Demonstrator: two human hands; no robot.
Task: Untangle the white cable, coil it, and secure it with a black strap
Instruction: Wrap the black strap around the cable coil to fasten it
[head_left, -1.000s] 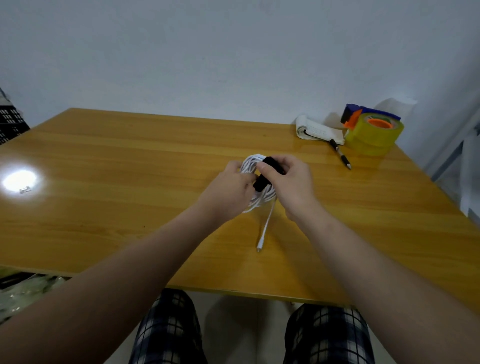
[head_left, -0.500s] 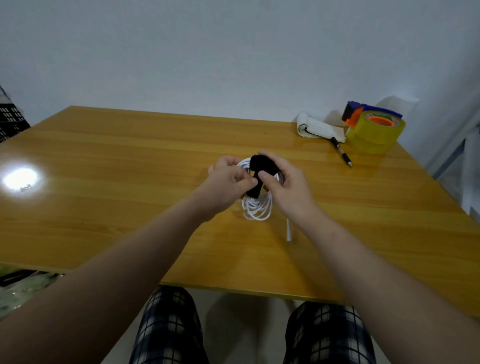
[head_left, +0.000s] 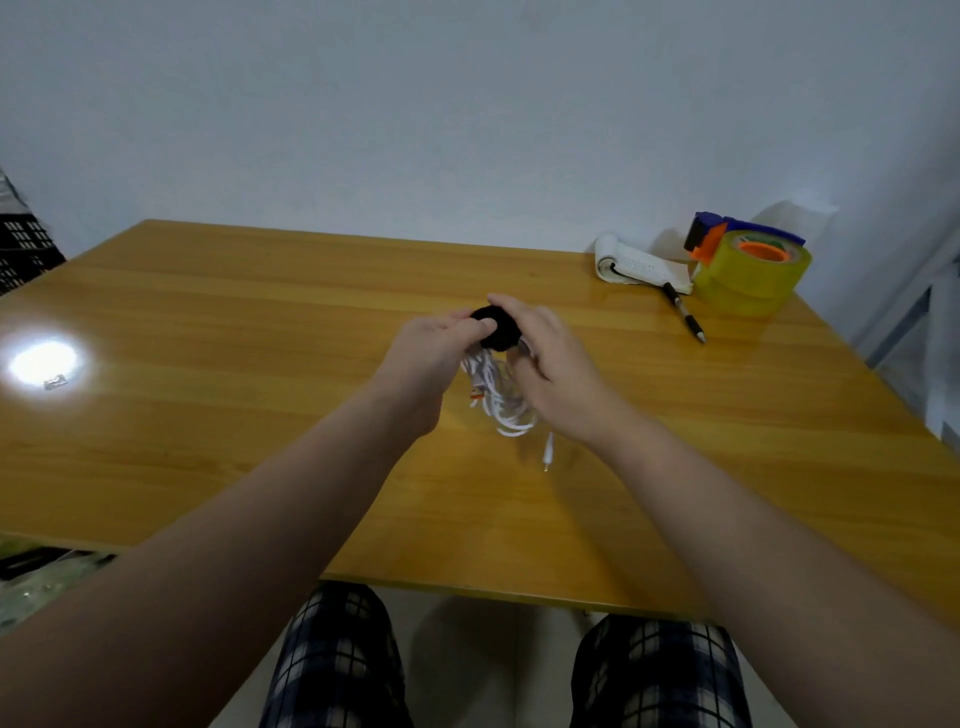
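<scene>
Though blurred — looped white cable (head_left: 506, 410), black strap (head_left: 501, 332)

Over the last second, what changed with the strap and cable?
The black strap went from a slanted strip to a loop atop the white cable; left hand pinches it, right hand covers it. Plug end shifted slightly right. Tape, notebook, pen unmoved.
</scene>
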